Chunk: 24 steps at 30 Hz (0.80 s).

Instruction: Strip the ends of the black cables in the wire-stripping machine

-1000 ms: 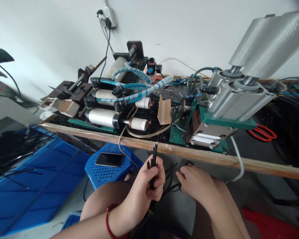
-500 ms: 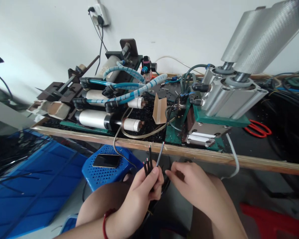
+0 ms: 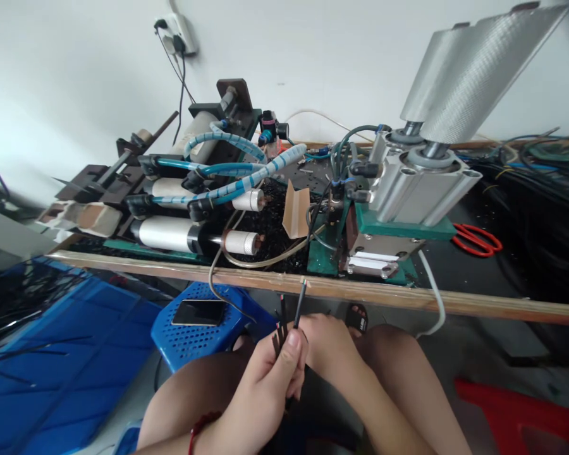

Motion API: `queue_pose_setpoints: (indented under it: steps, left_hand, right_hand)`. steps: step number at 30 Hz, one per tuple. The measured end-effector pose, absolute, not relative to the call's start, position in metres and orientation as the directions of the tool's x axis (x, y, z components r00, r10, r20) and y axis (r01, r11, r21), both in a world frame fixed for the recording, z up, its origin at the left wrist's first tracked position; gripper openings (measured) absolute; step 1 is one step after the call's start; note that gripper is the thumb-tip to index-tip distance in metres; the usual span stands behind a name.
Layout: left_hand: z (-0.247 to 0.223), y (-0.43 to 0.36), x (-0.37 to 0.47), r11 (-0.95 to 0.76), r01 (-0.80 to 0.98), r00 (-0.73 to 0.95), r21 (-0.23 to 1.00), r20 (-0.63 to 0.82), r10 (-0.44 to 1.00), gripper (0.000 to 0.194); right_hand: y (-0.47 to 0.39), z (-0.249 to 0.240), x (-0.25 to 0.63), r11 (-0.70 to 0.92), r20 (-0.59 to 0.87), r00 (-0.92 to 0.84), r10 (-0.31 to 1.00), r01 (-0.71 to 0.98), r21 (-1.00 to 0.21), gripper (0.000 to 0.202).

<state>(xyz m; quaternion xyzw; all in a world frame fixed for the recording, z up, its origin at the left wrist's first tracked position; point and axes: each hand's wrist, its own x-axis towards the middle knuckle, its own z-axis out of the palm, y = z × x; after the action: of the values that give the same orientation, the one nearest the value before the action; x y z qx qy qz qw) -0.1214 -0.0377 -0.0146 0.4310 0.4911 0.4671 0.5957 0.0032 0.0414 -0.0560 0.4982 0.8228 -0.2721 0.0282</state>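
Several black cables (image 3: 300,304) with small coloured wire ends stick up out of my left hand (image 3: 277,366), which is closed around them, thumb on top. One cable stands higher than the others. My right hand (image 3: 325,344) is right behind and beside the left, close to the bundle. Its fingers are hidden behind my left hand, so whether it grips a cable does not show. Both hands are above my lap, just in front of the wooden bench edge (image 3: 341,289).
On the bench stand a pneumatic machine with silver cylinders (image 3: 168,234) and another with upright metal cylinders (image 3: 417,189). Red-handled scissors (image 3: 477,240) lie at right. A phone (image 3: 198,312) rests on a blue stool (image 3: 180,341). A red plastic piece (image 3: 516,411) is low at right.
My right hand has moved left, from apart to behind my left hand. The left hand keeps hold of the cables. The view has shifted slightly.
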Motion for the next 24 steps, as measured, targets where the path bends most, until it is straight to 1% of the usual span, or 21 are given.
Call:
queue_pose_setpoints:
  steps: [4,7,9,10,11,12,13,14,15,16,17,18,20,22,24]
  left_hand:
    - [-0.019,-0.040,-0.122,0.218,-0.154,0.106,0.964,-0.203,0.973,0.061]
    - [-0.021,-0.041,-0.123,0.292,-0.279,0.103,0.915,-0.274,0.956,0.058]
    - [-0.019,-0.040,-0.122,0.332,-0.370,0.099,0.868,-0.319,0.943,0.054]
    - [-0.016,-0.039,-0.122,0.344,-0.401,0.101,0.849,-0.332,0.938,0.051]
    - [-0.014,-0.038,-0.121,0.345,-0.419,0.096,0.840,-0.337,0.937,0.049]
    - [-0.011,-0.038,-0.120,0.342,-0.428,0.087,0.837,-0.338,0.937,0.047]
    - [-0.009,-0.037,-0.119,0.335,-0.432,0.075,0.838,-0.337,0.939,0.047]
    - [-0.008,-0.037,-0.117,0.330,-0.434,0.061,0.838,-0.339,0.939,0.047]
    - [-0.006,-0.037,-0.115,0.331,-0.440,0.054,0.835,-0.343,0.938,0.048]
    - [-0.006,-0.037,-0.113,0.333,-0.450,0.055,0.828,-0.346,0.937,0.049]
    - [-0.005,-0.037,-0.110,0.339,-0.462,0.064,0.820,-0.350,0.934,0.050]
    - [-0.005,-0.036,-0.108,0.352,-0.469,0.080,0.810,-0.358,0.930,0.051]
    - [-0.006,-0.034,-0.103,0.367,-0.464,0.104,0.806,-0.362,0.926,0.053]
    - [-0.007,-0.031,-0.098,0.352,-0.448,0.113,0.822,-0.339,0.934,0.055]
    - [-0.008,-0.028,-0.095,0.340,-0.443,0.132,0.830,-0.314,0.940,0.057]
  right_hand:
    - [0.041,-0.056,-0.002,0.371,-0.339,-0.510,0.791,0.840,-0.397,0.024]
    - [0.035,-0.041,0.005,0.355,-0.337,-0.486,0.806,0.853,-0.382,0.023]
    - [0.026,-0.026,0.014,0.314,-0.297,-0.446,0.845,0.861,-0.400,0.028]
    - [0.020,-0.019,0.019,0.289,-0.236,-0.424,0.874,0.846,-0.448,0.033]
    - [0.015,-0.012,0.023,0.266,-0.133,-0.396,0.908,0.793,-0.548,0.037]
    - [0.010,-0.006,0.027,0.260,-0.013,-0.362,0.932,0.696,-0.670,0.042]
    - [0.006,0.000,0.030,0.263,0.093,-0.317,0.944,0.554,-0.790,0.045]
    - [0.004,0.004,0.032,0.267,0.164,-0.279,0.946,0.385,-0.884,0.049]
    - [0.002,0.006,0.032,0.257,0.193,-0.268,0.944,0.224,-0.940,0.051]
    - [0.002,0.008,0.032,0.229,0.194,-0.279,0.940,0.099,-0.968,0.051]
    - [0.003,0.009,0.032,0.201,0.185,-0.297,0.937,0.023,-0.979,0.050]
    - [0.004,0.010,0.032,0.187,0.181,-0.308,0.934,-0.010,-0.982,0.049]
    - [0.005,0.008,0.031,0.206,0.202,-0.282,0.938,-0.014,-0.978,0.047]
    - [0.005,0.005,0.032,0.222,0.227,-0.197,0.954,-0.044,-0.974,0.046]
    - [0.002,0.001,0.032,0.185,0.200,-0.104,0.974,-0.139,-0.973,0.042]
